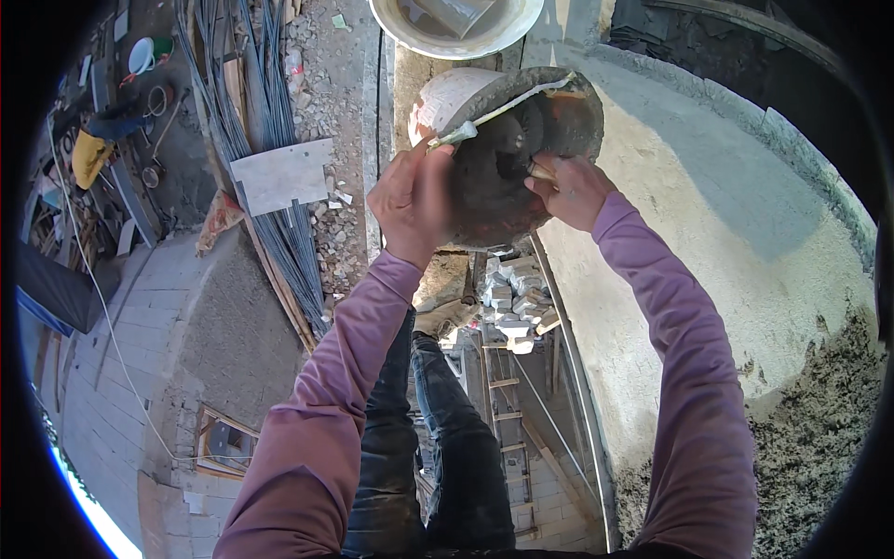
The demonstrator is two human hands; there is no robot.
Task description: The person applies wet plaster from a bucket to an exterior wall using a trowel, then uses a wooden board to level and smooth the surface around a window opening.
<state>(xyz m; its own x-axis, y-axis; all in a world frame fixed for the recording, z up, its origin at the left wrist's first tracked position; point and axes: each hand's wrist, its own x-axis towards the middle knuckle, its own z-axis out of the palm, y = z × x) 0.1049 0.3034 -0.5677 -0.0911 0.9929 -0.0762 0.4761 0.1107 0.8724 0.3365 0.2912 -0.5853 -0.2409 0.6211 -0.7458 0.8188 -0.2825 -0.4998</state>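
A dirty, pale-sided bucket (453, 96) lies tilted, its dark mortar-stained inside facing me. Across its mouth runs a whitish handle (517, 101), wrapped in cloth or cord at the left end. My left hand (410, 200) is closed at that left end, against the bucket's rim. Over the mouth's right side, my right hand (575, 189) is closed around the short wooden grip of a trowel (541, 171). The blade is hard to make out in the bucket's dark interior.
A basin (382, 20) holding murky water stands just beyond the bucket. To my right curves a partly plastered wall surface (670, 279). Far below are a ladder (510, 447) and broken blocks (514, 289). Steel bars (284, 247) and a pale board (282, 175) lie left.
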